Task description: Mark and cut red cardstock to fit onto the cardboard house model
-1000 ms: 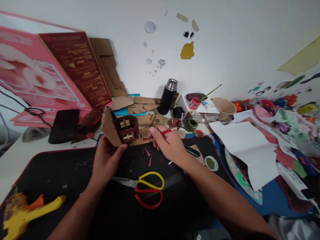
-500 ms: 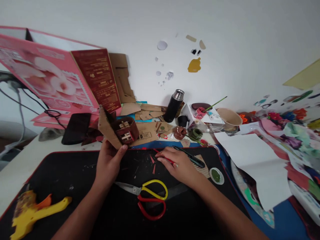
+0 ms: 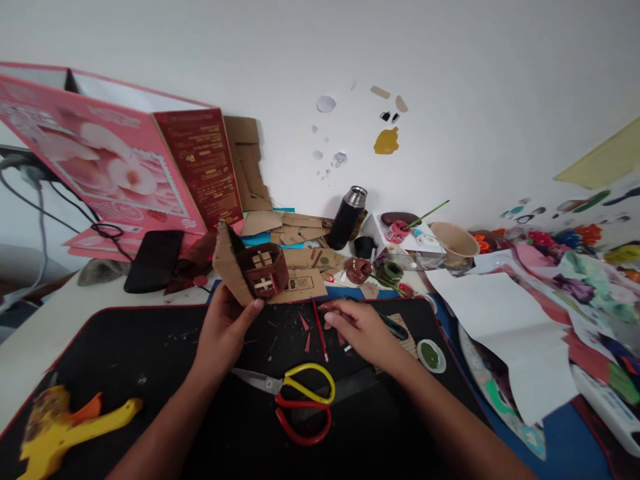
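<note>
My left hand [image 3: 225,333] grips a small cardboard house [image 3: 233,267] by its base, lifted over the mat's back edge; its brown wall carries pale window frames. My right hand [image 3: 357,327] rests over the black mat with its fingers bent and a small white-tipped piece under them; whether it grips this is unclear. Just left of those fingers lies a red pencil [image 3: 320,333]. Small red scraps [image 3: 307,340] are beside the pencil. Partly under my right hand is a dark green cutter [image 3: 395,327].
Scissors [image 3: 305,387] with yellow and red handles lie in front, a yellow glue gun [image 3: 75,420] at the left. Behind stand a black flask [image 3: 346,220], paint jars [image 3: 359,269] and a pink box [image 3: 115,160]. A green paint lid [image 3: 431,356] sits at the right.
The red pencil has left my right hand and now lies on the mat. My left hand has moved slightly right with the cardboard house.
</note>
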The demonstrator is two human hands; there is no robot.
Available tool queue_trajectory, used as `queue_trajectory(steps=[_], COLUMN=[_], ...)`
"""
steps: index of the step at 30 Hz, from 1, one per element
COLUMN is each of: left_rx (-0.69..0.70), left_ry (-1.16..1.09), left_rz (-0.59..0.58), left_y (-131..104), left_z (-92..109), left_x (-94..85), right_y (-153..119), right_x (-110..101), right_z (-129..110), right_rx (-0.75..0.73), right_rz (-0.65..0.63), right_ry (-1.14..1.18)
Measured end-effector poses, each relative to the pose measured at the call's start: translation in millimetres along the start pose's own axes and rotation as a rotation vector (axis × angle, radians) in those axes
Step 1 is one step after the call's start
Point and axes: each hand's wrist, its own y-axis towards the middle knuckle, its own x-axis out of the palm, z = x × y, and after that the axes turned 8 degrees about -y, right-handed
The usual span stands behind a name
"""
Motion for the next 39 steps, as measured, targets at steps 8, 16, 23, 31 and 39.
queue_trajectory(steps=[8,16,23,31,39], left_rx=[-0.043,-0.072,-0.126,-0.056,-0.1], left_ry=[0.026,-0.018,-0.093,-0.178,-0.168], left_rz=[-0.091,-0.069,-0.09,0.164,0.071], left_y=[-3.7,-2.1,-1.8,17.4,19.4], left_z=[-0.4,-2.5,-3.4,1.8,0.3], left_x=[1.0,-0.5,-0.8,-21.7,-25.2], right_y=[26.5,21.6,15.6,6.0,-29.1], right_x=[28.9,35.9,38.5,28.5,9.6], right_z=[-4.1,-15.8,-19.4,1.2,30.0], right_rx=[0.258,0.324,0.343,0.399,0.429], right_rz=[0.098,0.136,0.15,0.311,0.275], right_ry=[0.702,0.88,0.873,0.902,0.835])
